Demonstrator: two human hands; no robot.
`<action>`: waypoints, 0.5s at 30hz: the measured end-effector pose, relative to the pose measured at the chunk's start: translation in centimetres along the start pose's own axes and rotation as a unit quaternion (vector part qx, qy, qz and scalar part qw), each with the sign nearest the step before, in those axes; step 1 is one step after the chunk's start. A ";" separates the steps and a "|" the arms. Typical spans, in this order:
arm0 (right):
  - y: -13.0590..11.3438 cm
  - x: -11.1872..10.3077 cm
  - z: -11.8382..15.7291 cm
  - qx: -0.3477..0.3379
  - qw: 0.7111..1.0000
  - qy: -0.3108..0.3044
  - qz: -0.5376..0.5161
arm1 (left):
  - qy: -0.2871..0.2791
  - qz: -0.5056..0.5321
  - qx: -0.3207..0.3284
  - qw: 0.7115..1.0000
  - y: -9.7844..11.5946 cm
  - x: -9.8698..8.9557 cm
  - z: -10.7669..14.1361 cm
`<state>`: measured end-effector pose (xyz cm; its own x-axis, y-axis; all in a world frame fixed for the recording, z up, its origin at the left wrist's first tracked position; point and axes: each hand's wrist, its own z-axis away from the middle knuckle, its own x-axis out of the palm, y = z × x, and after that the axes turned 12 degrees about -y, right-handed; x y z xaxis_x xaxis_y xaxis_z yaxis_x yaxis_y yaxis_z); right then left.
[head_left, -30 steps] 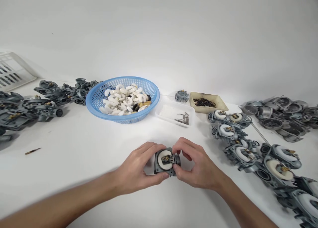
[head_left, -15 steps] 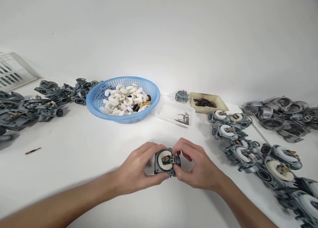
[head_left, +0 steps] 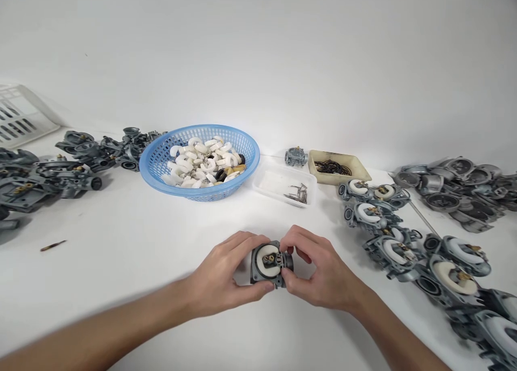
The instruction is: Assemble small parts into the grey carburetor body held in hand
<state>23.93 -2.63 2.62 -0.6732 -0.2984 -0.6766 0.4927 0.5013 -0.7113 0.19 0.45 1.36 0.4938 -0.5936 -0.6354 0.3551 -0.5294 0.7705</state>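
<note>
Two bare hands hold a small grey metal carburettor body with a white float low over the white table. The left hand clasps its left side, the right hand pinches its right; round blue plastic basket behind

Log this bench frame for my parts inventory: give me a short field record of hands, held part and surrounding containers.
left hand: grips carburetor body from its left side
right hand: fingers pinch the body's right side
held part: white float seated on top, brass fittings at centre
blue basket: white floats, a few dark pieces
clear tray: small metal pins
tan tray: black rings
right side: row of floated carburetors
left side: bare carburetor bodies
</note>
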 end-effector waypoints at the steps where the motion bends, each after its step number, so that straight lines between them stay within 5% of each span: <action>1: 0.0 0.0 0.0 0.001 1.000 -0.001 0.001 | 0.000 0.002 0.000 1.000 0.0 0.0 0.0; 15: 0.1 0.1 0.0 -0.002 1.000 0.007 0.004 | 0.001 0.005 0.005 1.000 0.0 0.0 0.0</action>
<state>23.94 -2.62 2.53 -0.6768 -0.2841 -0.6792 0.4949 0.5075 -0.7054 0.22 0.44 1.34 0.4980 -0.5981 -0.6279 0.3421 -0.5298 0.7761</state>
